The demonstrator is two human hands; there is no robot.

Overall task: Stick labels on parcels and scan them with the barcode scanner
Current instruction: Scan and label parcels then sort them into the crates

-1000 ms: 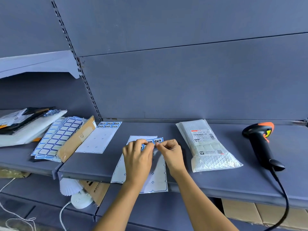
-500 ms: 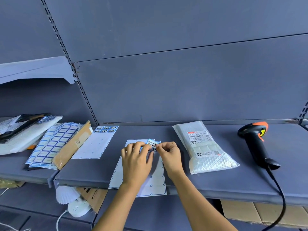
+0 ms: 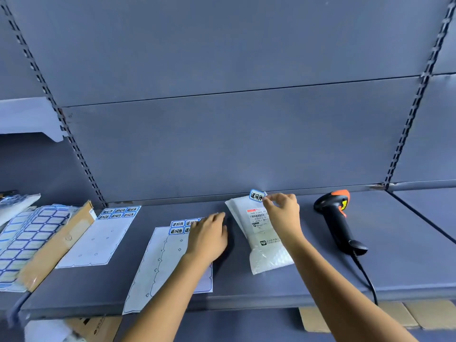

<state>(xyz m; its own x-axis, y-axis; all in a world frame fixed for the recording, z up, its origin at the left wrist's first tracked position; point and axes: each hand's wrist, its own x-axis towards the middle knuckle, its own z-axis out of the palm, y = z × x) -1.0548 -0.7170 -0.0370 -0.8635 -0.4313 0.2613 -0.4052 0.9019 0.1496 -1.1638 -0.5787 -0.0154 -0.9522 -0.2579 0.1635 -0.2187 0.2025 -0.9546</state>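
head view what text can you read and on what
"退回件": label pinched in the right hand.
"退回件": labels on the middle sheet.
"退回件": labels on the left sheet.
Shipping label on the parcel: barcode and digits too small to read.

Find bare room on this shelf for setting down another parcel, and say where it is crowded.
The widest bare shelf lies right of the scanner. A smaller patch lies between scanner and parcel, though the right forearm crosses it. A narrow strip separates the middle sheet from the left sheet. The left end is crowded with a label pile and cardboard.
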